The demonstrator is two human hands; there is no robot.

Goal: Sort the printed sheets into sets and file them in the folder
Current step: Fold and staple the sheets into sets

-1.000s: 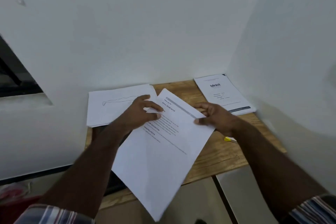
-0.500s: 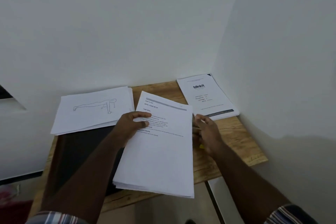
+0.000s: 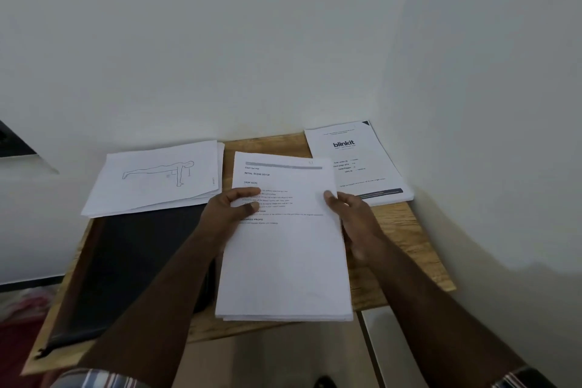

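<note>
Head view, left hand and right hand gripping text stack

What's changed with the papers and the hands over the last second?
The text stack was tilted with one corner over the desk edge; it has been turned square. The left hand still grips its left edge, and the right hand has slid down its right edge, holding it there. The drawing stack, the blinkit stack and the black folder stayed put.

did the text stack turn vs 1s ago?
Yes. The text stack was skewed across the table; it now lies squared up, long edges roughly parallel to the blinkit stack.
</note>
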